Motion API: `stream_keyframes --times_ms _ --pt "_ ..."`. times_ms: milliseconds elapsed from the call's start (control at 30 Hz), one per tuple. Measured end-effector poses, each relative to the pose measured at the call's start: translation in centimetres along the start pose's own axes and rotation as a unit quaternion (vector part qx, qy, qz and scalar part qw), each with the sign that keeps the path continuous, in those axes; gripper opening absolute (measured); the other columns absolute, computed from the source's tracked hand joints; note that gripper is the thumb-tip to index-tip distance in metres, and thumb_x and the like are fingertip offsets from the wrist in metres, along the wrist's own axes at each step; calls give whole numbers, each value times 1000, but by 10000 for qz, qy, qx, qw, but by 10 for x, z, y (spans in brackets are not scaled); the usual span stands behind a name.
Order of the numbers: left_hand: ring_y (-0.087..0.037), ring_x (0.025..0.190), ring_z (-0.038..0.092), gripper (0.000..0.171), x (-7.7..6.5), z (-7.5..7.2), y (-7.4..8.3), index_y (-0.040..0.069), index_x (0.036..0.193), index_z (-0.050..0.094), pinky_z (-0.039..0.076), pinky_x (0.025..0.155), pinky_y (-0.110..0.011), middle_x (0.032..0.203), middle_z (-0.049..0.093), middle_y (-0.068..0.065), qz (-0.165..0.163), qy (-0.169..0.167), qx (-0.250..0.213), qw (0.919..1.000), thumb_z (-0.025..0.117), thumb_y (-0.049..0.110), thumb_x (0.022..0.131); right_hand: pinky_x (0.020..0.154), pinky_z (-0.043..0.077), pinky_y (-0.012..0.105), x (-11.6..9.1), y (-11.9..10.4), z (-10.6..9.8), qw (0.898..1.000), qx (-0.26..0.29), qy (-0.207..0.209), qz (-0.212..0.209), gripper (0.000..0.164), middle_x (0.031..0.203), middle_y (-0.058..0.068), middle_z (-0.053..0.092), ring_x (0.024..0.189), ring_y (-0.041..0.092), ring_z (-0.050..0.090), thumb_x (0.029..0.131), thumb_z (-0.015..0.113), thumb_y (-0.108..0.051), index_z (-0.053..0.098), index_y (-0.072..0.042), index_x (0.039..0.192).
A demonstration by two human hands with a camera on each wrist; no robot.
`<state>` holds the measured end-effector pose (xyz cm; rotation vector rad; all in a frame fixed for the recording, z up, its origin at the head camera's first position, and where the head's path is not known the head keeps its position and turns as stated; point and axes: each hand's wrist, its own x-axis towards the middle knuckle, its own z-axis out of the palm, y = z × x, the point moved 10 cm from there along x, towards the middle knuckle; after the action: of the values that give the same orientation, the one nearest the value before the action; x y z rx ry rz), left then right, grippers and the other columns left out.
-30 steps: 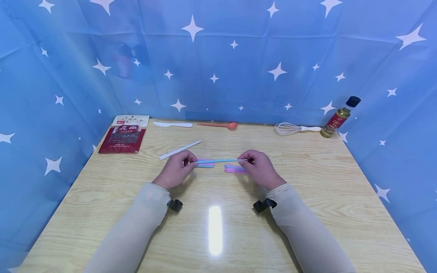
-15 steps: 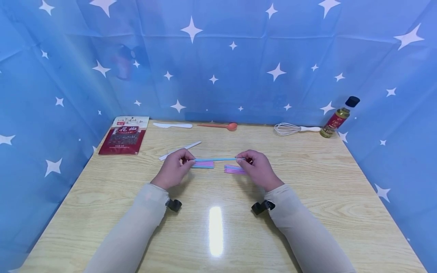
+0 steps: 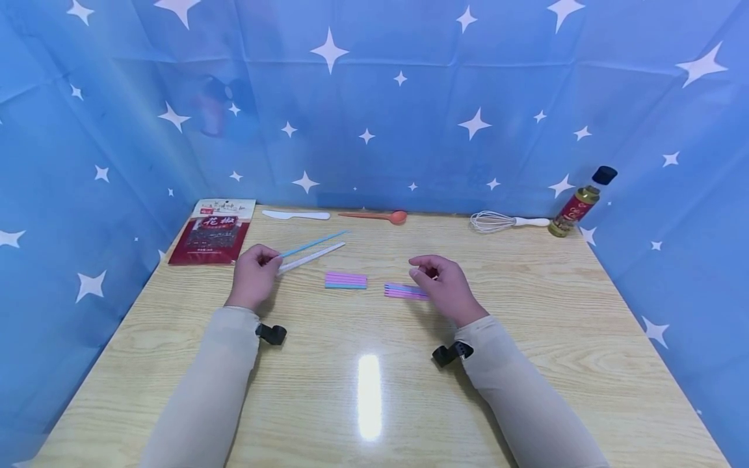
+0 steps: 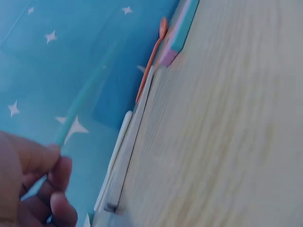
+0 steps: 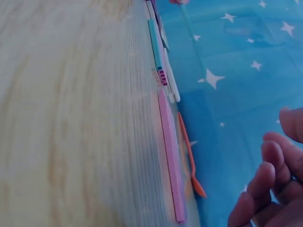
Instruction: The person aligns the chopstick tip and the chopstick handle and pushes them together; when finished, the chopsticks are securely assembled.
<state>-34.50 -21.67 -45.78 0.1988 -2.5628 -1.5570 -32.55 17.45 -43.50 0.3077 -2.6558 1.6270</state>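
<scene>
My left hand (image 3: 253,279) pinches one end of a thin light-blue chopstick (image 3: 316,243) between thumb and fingers. The chopstick slants up and away to the right, beside a pair of white chopsticks (image 3: 313,258). In the left wrist view its far part blurs against the backdrop. My right hand (image 3: 446,289) holds nothing; its fingers are loosely bent, with thumb and fingertips apart in the right wrist view. It overlaps the right end of a row of short pink and blue sticks (image 3: 402,291). A second short pink-and-blue row (image 3: 346,280) lies left of that one.
Along the back edge lie a red spice packet (image 3: 209,237), a white knife (image 3: 296,214), an orange spoon (image 3: 380,216) and a white-handled whisk (image 3: 506,221). An oil bottle (image 3: 576,207) stands at the back right. A blue starry curtain (image 3: 374,97) surrounds the wooden table (image 3: 374,383).
Both hands held the blue chopstick level between them. The right hand has let go and stays in place; the left has carried it left, to the white pair, uncovering the left short row.
</scene>
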Motion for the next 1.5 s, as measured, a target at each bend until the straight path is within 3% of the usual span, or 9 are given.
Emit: stream_keyframes --times_ms 200,367,533,800,1000,1100,1233,1367,1500 --pt "-27 96 57 19 1 -10 -14 2 115 67 45 83 -37 108 63 -15 -381 287 264 9985 58 17 108 76 48 29 -2 -4 3 10000 32 -43 -19 31 100 11 63 90 27 56 103 69 -19 71 0 127" --pt "-33 105 59 24 1 -12 -20 7 120 71 33 101 -55 114 67 -14 -650 296 638 9954 57 22 108 76 48 29 -2 -4 5 10000 39 -70 -36 31 100 11 63 91 26 56 103 68 -18 71 2 127" --pt "-35 112 59 29 -2 -13 -24 10 128 73 26 104 -61 122 69 -15 -883 251 811 9925 56 24 109 75 47 29 -2 -2 7 9999 80 -103 -39 31 101 11 63 91 27 56 104 68 -19 71 2 127" --pt "-37 122 58 33 0 -7 -26 10 134 70 22 108 -64 130 68 -16 -916 -60 919 9915 52 20 109 76 47 29 -1 1 7 9999 45 -113 41 32 102 12 63 92 26 55 104 68 -21 71 1 127" --pt "-37 120 59 35 -2 -5 -23 9 138 67 23 106 -64 130 67 -17 -868 -146 985 9912 51 22 109 75 48 33 0 7 7 9989 -212 -269 312 30 98 10 63 88 26 55 104 67 -22 72 -2 126" --pt "-37 119 59 35 -2 -3 -19 10 138 66 24 105 -64 130 66 -16 -743 -147 1126 9908 52 23 108 72 47 35 0 15 8 9955 -568 -438 626 26 93 8 63 82 26 54 103 67 -21 74 -5 122" --pt "-35 115 60 33 -3 10 -5 12 135 67 28 104 -62 126 67 -13 -236 -375 1316 9903 55 23 107 69 45 34 -1 27 9 9856 -1137 -696 1036 21 91 7 63 78 23 54 100 68 -18 76 -9 118" --pt "-31 98 61 27 -12 37 17 12 128 71 39 95 -54 115 68 -10 405 -1021 1307 9853 59 23 107 68 44 34 -3 34 9 9781 -1476 -863 1190 19 94 8 62 79 23 53 99 69 -17 76 -12 116" --pt "-24 91 60 23 -28 64 37 15 124 74 44 89 -47 110 69 -5 795 -1683 1445 9718 62 23 107 68 43 35 -3 33 9 9760 -1593 -929 1154 17 96 8 61 80 24 52 99 69 -16 76 -13 114"
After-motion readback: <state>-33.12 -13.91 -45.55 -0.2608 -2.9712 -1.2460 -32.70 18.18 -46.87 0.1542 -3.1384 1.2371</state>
